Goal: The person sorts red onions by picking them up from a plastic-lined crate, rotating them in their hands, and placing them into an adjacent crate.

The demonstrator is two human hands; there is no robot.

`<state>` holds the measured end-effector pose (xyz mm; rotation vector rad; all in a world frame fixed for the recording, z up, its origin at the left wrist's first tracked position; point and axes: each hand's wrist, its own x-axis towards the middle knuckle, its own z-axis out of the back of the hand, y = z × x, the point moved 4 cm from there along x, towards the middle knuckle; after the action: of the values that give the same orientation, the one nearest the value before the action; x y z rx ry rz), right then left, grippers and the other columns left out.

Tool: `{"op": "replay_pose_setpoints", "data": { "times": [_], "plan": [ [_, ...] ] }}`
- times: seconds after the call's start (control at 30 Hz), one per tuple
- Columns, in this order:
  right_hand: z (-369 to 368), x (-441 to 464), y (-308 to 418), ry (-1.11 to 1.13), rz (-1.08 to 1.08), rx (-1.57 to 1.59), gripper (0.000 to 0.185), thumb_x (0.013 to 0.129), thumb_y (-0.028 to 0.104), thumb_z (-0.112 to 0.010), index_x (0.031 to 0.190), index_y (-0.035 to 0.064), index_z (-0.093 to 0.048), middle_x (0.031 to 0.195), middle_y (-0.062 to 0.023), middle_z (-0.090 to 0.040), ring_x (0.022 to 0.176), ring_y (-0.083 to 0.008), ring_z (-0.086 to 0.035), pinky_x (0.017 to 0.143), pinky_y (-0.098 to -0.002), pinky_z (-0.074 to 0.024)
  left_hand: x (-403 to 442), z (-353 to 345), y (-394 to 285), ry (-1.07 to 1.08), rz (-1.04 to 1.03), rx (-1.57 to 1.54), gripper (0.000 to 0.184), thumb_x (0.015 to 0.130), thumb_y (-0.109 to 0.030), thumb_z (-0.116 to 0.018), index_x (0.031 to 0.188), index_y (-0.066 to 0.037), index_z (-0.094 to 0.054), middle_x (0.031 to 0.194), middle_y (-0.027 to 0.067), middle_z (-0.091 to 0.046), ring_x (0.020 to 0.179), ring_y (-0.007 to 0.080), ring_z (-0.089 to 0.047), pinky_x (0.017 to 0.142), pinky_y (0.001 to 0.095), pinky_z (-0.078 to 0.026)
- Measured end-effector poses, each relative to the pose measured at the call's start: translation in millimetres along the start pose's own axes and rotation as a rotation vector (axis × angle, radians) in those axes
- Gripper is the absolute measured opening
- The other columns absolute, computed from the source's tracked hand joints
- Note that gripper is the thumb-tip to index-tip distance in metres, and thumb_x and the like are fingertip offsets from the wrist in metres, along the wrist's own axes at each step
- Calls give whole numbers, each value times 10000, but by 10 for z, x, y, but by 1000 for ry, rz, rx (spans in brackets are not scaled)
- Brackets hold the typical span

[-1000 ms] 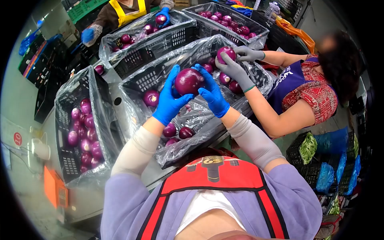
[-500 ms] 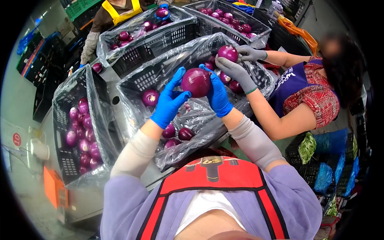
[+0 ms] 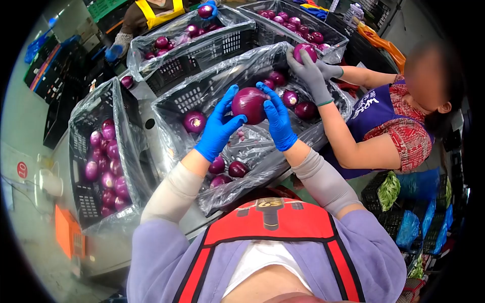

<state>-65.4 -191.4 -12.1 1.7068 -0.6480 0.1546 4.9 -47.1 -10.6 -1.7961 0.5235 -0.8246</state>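
Between my two blue-gloved hands is a large, shiny purple onion (image 3: 249,105). My left hand (image 3: 218,126) supports its left side, thumb and fingertips against the skin. On its right side, my right hand (image 3: 277,118) grips it with bent fingers. The onion is above a black crate (image 3: 174,103) lined with clear plastic. Inside the crate lie several other onions, one (image 3: 194,121) near the left wall, another (image 3: 238,169) near the front, others at the back right. Loose bits of skin lie on the liner.
A co-worker's grey-gloved hands (image 3: 310,76) hold an onion over the same crate's right end. Another lined crate (image 3: 83,151) of onions stands at left. Two more crates (image 3: 202,50) are behind, with a second co-worker in a yellow apron (image 3: 159,12). Leafy greens (image 3: 388,191) are at right.
The onion in my hands has turned, and my right fingers have shifted on it. The grey-gloved hands have lifted their onion up and to the right, uncovering onions beneath.
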Motion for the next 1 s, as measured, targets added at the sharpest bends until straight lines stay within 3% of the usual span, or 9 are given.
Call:
{"op": "replay_pose_setpoints", "data": {
  "times": [0.3, 0.47, 0.67, 0.8, 0.87, 0.9, 0.97, 1.0],
  "plan": [
    [-25, -12, 96, 61, 144, -101, 499, 911, 172, -522, 1357, -6, -384, 1340, -104, -444, 1224, -182, -416, 1052, -318, -308, -6, -52, -29, 68, -85, -19, 838, 759, -26, -723, 1451, -114, -258, 1507, 76, -246, 1262, 213, -430, 980, 331, -441],
    [-28, -5, 114, 132, 192, -143, 618, 870, 232, -603, 1382, 3, -343, 1356, -129, -412, 1239, -217, -402, 1056, -338, -303, -10, -71, -74, 73, -116, -17, 871, 736, -38, -745, 1451, -115, -253, 1500, 85, -259, 1269, 240, -427, 989, 343, -438],
    [-100, -12, 95, 145, 201, -184, 811, 771, 266, -743, 1402, 12, -301, 1369, -130, -387, 1253, -232, -389, 1070, -351, -288, -30, -83, -136, 50, -234, 191, 916, 691, -87, -782, 1444, -90, -260, 1488, 100, -284, 1257, 231, -445, 982, 334, -444],
    [-138, -11, 98, 115, 181, -156, 845, 742, 258, -774, 1403, 21, -304, 1377, -132, -377, 1256, -226, -389, 1068, -341, -301, -33, -65, -221, 9, -318, 393, 919, 686, -114, -793, 1439, -79, -268, 1467, 102, -326, 1234, 226, -467, 977, 337, -442],
    [-150, -11, 79, 74, -35, -26, 781, 788, 326, -725, 1393, 37, -324, 1348, -132, -418, 1229, -231, -438, 1020, -361, -386, -45, -41, -225, -17, -334, 473, 925, 682, -127, -801, 1437, -75, -271, 1460, 104, -338, 1226, 227, -473, 977, 340, -441],
    [-116, -1, 73, 74, -35, -27, 781, 788, 326, -725, 1393, 37, -324, 1348, -132, -418, 1229, -231, -438, 1020, -361, -386, -38, -29, -211, -7, -294, 433, 920, 685, -135, -802, 1432, -61, -270, 1474, 118, -304, 1274, 240, -415, 1012, 346, -399],
    [-61, -6, -109, 114, -432, 455, 695, 853, 428, -623, 1375, 59, -352, 1300, -134, -472, 1177, -251, -503, 934, -392, -476, -27, -40, -186, 3, -256, 393, 916, 689, -142, -803, 1427, -46, -269, 1489, 131, -270, 1322, 253, -358, 1048, 353, -356],
    [-66, -15, -164, 51, -452, 484, 649, 894, 519, -505, 1351, 74, -386, 1249, -128, -522, 1126, -266, -548, 884, -425, -511, -28, -78, -175, 14, -283, 393, 945, 675, -166, -817, 1431, -46, -263, 1476, 136, -294, 1294, 246, -392, 1032, 346, -376]
  ]
}}
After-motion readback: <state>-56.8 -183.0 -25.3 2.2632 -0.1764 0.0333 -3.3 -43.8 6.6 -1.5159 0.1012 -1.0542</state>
